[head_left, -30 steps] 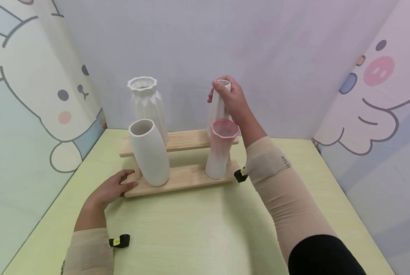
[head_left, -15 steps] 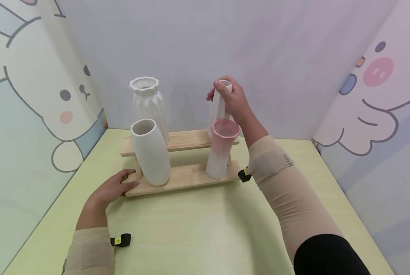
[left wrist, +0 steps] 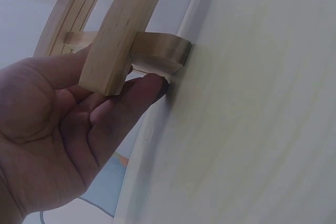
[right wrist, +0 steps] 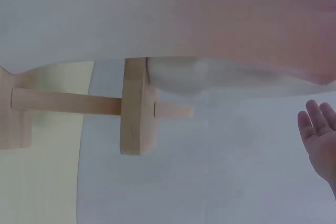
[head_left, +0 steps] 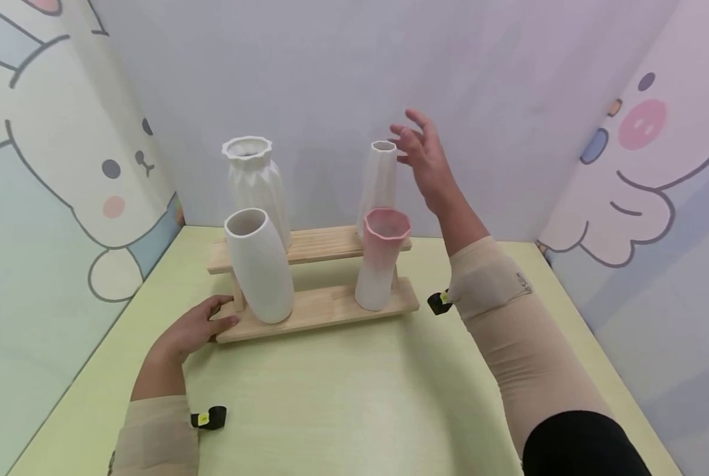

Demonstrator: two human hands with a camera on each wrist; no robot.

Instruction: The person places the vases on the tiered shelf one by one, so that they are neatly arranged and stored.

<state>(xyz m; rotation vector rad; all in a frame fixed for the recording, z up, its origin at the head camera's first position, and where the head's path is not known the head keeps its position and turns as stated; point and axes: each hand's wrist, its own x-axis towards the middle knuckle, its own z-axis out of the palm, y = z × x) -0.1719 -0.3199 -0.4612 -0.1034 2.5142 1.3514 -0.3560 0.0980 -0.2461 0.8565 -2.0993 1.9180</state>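
A two-tier wooden rack (head_left: 324, 243) stands on the table and carries several vases. My left hand (head_left: 190, 327) pinches the left end of its lower board; in the left wrist view the fingers (left wrist: 123, 106) curl beneath the board. My right hand (head_left: 428, 158) has its fingers spread just right of the slim white vase (head_left: 379, 175) on the upper tier, holding nothing. In front of that vase, the pink-and-white vase (head_left: 380, 264) stands on the lower tier. A smooth white vase (head_left: 261, 271) is at lower left, and a pleated white vase (head_left: 256, 178) behind it.
The pale yellow-green table (head_left: 330, 396) extends in front of the rack. A plain backdrop (head_left: 318, 79) rises close behind it. Cartoon-printed panels (head_left: 634, 165) flank the table left and right.
My right hand has let go of the slim white vase and moved up and right, its fingers opening. The vase stays on the upper tier. My left hand keeps its hold on the rack.
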